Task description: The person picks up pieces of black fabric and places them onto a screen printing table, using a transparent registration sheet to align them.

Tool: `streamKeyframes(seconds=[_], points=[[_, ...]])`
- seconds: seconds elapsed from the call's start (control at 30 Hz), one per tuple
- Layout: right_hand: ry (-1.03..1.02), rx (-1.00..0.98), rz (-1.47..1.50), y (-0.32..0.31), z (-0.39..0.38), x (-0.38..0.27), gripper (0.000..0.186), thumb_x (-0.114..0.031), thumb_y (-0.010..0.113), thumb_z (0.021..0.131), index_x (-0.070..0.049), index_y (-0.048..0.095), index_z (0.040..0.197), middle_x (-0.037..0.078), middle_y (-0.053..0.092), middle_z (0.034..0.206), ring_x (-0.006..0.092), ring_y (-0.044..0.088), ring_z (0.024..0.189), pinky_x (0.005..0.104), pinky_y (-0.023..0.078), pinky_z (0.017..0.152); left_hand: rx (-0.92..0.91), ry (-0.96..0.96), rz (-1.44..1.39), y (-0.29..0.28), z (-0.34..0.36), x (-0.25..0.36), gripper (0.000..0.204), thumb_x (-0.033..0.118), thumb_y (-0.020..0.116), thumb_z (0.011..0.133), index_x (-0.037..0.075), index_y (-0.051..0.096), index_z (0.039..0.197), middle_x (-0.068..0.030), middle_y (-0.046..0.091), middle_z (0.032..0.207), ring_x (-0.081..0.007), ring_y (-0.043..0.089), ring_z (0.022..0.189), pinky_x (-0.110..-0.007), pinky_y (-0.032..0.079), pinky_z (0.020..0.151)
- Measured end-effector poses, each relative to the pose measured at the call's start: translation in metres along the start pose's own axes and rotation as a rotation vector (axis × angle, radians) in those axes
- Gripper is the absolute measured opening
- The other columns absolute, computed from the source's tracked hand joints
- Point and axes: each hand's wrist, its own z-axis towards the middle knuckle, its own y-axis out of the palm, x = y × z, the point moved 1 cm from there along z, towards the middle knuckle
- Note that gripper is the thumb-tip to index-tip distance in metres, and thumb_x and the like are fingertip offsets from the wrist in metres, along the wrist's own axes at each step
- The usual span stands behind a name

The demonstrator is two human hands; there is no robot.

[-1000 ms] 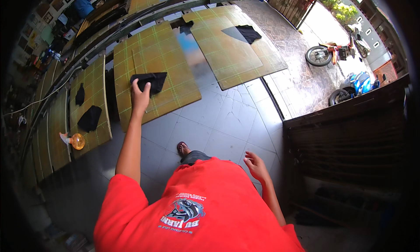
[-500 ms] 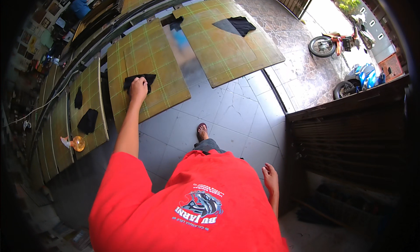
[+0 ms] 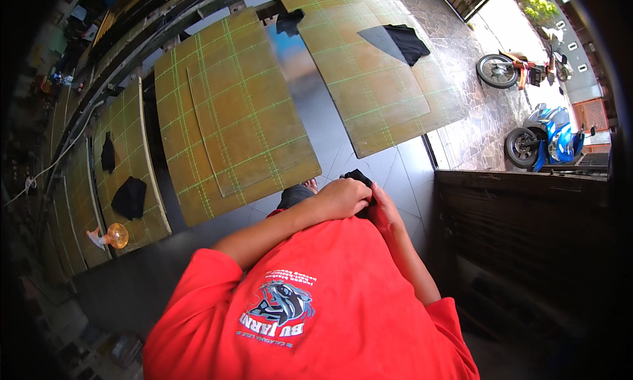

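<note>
A black cloth piece is bunched up between my hands, in front of my belly. My left hand is closed around it. My right hand presses against it from the other side, thumb and fingers bent round its edge. Most of the cloth is hidden by the fingers. Just beyond the hands and to their left lies a tan board with green grid lines. A second gridded board is farther right, bearing a piece of black and grey cloth.
On a narrower board at the left lie two black cloth pieces, one of them rounded. An orange spray bottle is near its lower edge. Another black cloth hangs between the larger boards. A dark slatted wooden panel stands at the right.
My left hand has lifted the black cloth off the left gridded board and brought it to my front. My right hand has come up from my side to meet it.
</note>
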Motion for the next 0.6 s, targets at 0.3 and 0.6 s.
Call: streamKeyframes(seconds=[0.3,0.6], points=[[0.245,0.273,0.357,0.009,0.085,0.011,0.045,-0.035,0.044,0.102,-0.003,0.050,0.133,0.013,0.057,0.133,0.0294,0.055,0.123,0.0491,0.038,0.110,0.683,-0.263,0.107,-0.123,-0.067,-0.044,0.019,0.012,0.068,0.085,0.004,0.064,0.101,-0.0136,0.066,0.111,-0.0317,0.062,0.109,-0.038,0.049,0.093],[0.277,-0.096,0.477,0.003,0.161,0.035,0.047,-0.036,0.052,0.100,0.000,0.054,0.130,0.011,0.059,0.132,0.0249,0.056,0.122,0.0422,0.040,0.109,0.630,-0.473,0.637,-0.103,-0.095,-0.127,0.055,0.032,0.065,0.088,0.007,0.048,0.134,-0.0205,0.036,0.148,-0.0395,0.034,0.136,-0.050,0.026,0.113]])
